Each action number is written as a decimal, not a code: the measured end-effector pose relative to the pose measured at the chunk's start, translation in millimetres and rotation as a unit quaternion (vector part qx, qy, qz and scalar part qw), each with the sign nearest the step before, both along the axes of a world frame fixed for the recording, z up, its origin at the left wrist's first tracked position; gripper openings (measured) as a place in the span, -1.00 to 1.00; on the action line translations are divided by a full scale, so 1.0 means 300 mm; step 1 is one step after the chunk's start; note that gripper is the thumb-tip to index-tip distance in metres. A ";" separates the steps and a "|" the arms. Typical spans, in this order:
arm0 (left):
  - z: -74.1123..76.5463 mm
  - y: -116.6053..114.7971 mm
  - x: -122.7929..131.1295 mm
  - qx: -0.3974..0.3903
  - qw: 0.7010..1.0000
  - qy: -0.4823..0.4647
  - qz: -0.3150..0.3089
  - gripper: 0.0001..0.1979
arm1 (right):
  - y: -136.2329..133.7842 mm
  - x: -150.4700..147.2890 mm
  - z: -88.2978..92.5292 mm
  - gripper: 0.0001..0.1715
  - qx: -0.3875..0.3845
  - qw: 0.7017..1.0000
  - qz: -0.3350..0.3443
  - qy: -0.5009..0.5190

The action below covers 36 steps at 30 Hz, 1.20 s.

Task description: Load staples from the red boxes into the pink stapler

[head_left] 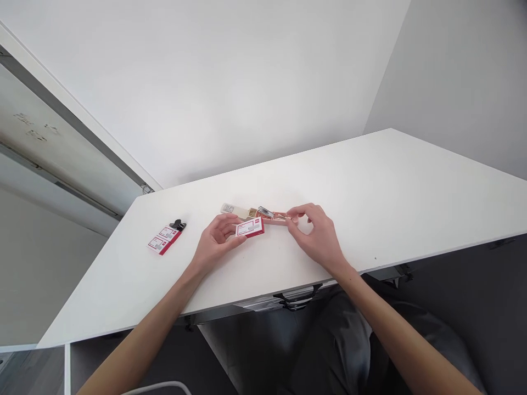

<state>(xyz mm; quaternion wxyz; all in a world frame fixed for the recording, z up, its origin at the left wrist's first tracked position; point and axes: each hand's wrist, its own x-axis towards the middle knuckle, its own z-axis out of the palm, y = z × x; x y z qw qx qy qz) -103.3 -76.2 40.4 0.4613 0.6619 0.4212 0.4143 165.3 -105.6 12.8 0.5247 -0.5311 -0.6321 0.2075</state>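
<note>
I have the left hand (217, 237) pinching 1 red-and-white box (250, 227), thumb opposing fingers. Opened stapler (267, 213) lies on the counter (391, 203), box's 12 o'clock. Right hand (316, 233) at stapler's 3 o'clock end; I cannot tell whether its fingers pinch anything. Left hand's 9 o'clock: 2 similar boxes (163, 240).

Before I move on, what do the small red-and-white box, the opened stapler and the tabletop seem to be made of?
Small box in the left hand: probably thin card, smooth; flat printed panels suggest it.
Opened stapler: pink and cream parts look like plastic, from their even colour; the grey strip looks like metal.
Tabletop: smooth, uniform white, perhaps laminate; paint is possible.
</note>
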 end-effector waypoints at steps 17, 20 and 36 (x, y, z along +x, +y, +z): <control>-0.030 -0.022 0.001 0.070 0.996 0.056 -0.028 -0.48 | -0.026 -0.010 0.048 -0.67 -0.075 0.974 0.215 0.014; -0.024 -0.032 0.007 0.085 0.994 0.070 -0.025 -0.48 | -0.026 -0.009 0.048 -0.66 -0.102 0.969 0.225 0.018; -0.016 -0.054 0.025 0.187 0.975 0.115 -0.028 -0.57 | -0.024 -0.006 0.044 -0.70 -0.164 0.959 0.228 0.041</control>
